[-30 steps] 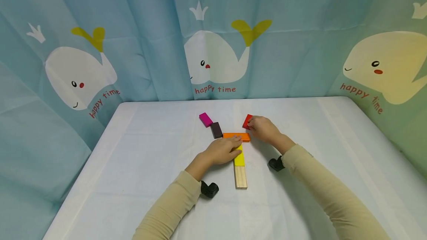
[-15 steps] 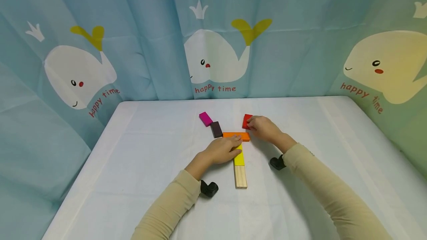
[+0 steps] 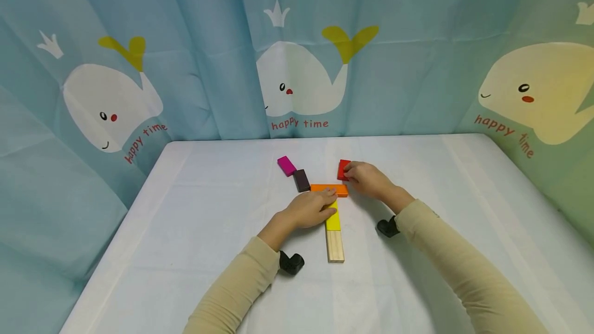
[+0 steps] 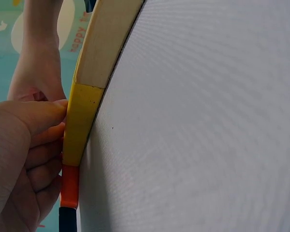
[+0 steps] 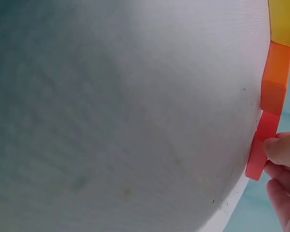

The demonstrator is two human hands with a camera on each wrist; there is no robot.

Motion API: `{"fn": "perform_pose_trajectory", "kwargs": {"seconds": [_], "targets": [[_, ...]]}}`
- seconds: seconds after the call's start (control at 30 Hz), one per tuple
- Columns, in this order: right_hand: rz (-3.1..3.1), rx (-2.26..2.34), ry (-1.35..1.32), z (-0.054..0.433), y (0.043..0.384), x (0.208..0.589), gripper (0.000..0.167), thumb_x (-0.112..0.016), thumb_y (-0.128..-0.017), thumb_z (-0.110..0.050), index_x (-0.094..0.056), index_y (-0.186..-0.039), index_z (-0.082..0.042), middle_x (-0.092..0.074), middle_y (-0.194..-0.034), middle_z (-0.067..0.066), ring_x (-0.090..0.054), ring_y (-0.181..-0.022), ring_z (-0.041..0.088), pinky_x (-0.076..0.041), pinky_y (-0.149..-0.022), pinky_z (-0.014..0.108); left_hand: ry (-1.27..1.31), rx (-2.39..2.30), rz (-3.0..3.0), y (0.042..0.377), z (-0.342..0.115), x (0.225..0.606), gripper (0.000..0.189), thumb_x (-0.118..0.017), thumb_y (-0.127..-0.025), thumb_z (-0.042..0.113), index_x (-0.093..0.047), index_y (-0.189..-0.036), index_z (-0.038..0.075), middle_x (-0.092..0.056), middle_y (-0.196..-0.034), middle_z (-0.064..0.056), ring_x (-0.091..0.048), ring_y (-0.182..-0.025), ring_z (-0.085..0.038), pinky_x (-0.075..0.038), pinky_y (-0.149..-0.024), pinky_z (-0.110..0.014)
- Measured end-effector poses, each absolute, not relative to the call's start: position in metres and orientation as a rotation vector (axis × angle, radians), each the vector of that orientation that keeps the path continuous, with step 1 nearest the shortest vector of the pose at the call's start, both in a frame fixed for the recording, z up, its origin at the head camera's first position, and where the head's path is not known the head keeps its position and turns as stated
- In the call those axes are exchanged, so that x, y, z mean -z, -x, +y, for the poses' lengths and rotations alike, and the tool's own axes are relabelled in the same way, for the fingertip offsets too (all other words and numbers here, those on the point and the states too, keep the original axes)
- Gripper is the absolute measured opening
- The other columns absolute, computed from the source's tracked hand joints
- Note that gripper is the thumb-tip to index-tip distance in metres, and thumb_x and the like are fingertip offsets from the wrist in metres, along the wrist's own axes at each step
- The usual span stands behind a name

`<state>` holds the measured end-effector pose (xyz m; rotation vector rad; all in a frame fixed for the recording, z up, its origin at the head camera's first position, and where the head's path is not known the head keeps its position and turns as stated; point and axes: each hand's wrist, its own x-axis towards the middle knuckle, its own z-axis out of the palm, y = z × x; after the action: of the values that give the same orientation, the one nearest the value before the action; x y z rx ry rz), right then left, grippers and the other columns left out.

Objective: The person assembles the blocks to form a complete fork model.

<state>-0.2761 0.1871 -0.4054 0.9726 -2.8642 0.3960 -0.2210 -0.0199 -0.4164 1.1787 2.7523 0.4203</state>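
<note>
Blocks lie joined on the white table in the head view. My left hand [image 3: 308, 209] rests over the orange block [image 3: 342, 190] and the yellow block [image 3: 333, 223], its fingers fairly straight; in the left wrist view the thumb touches the yellow block's side. A plain wood block [image 3: 335, 246] continues the line nearer to me. At the far right my right hand [image 3: 368, 178] pinches a red block [image 3: 343, 169], which stands just beyond the orange block's right end. The right wrist view shows the thumb on the red block [image 5: 259, 153], its other fingers partly cut off.
A dark brown block [image 3: 301, 181] sits by the orange block's left end, slanting away. Beyond it lies a magenta block [image 3: 286, 166], corner to corner with the brown one. Black wrist mounts [image 3: 292, 264] hang under both sleeves. A blue curtain [image 3: 223, 66] with printed whales stands behind the table [image 3: 209, 184].
The red block has turned slightly, from leaning to one side to nearly straight away from me, with my right hand on it. My left hand and the other blocks have stayed put.
</note>
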Motion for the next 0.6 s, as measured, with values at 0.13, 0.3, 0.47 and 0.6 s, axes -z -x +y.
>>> {"fn": "perform_pose_trajectory", "kwargs": {"seconds": [0.13, 0.3, 0.47, 0.6], "targets": [[-2.844, -0.405, -0.994, 0.1879, 0.2755, 0.4068, 0.016, -0.065, -0.079, 0.006, -0.069, -0.094, 0.009, -0.063, -0.102, 0.019, -0.059, -0.095, 0.033, -0.048, -0.085, 0.043, -1.164, -0.426, 2.753, 0.2214, -0.0196, 0.4175, 0.047, -0.046, -0.097, 0.031, -0.042, -0.137, 0.008, -0.040, -0.140, -0.003, -0.032, -0.129, -0.009, -0.027, -0.104, -0.024], [-2.832, -0.399, -1.009, 0.1878, 0.2744, 0.4066, 0.017, -0.066, -0.079, 0.006, -0.069, -0.095, 0.009, -0.063, -0.101, 0.017, -0.059, -0.094, 0.033, -0.048, -0.085, 0.043, -1.150, -0.419, 2.750, 0.2216, -0.0195, 0.4178, 0.047, -0.045, -0.097, 0.032, -0.042, -0.138, 0.008, -0.039, -0.140, -0.003, -0.032, -0.129, -0.009, -0.027, -0.104, -0.024], [-2.837, -0.401, -1.006, 0.1875, 0.2725, 0.4057, 0.017, -0.066, -0.079, 0.006, -0.069, -0.095, 0.009, -0.063, -0.102, 0.017, -0.059, -0.095, 0.033, -0.047, -0.085, 0.043, -1.156, -0.426, 2.752, 0.2221, -0.0190, 0.4185, 0.047, -0.045, -0.097, 0.032, -0.042, -0.137, 0.008, -0.040, -0.140, -0.003, -0.032, -0.129, -0.009, -0.027, -0.104, -0.024], [-2.841, -0.392, -1.004, 0.1880, 0.2725, 0.4063, 0.017, -0.065, -0.079, 0.006, -0.069, -0.095, 0.008, -0.062, -0.102, 0.017, -0.059, -0.095, 0.033, -0.047, -0.086, 0.043, -1.168, -0.426, 2.753, 0.2221, -0.0192, 0.4179, 0.047, -0.046, -0.097, 0.032, -0.043, -0.137, 0.009, -0.039, -0.140, -0.003, -0.032, -0.129, -0.010, -0.027, -0.104, -0.024]]}}
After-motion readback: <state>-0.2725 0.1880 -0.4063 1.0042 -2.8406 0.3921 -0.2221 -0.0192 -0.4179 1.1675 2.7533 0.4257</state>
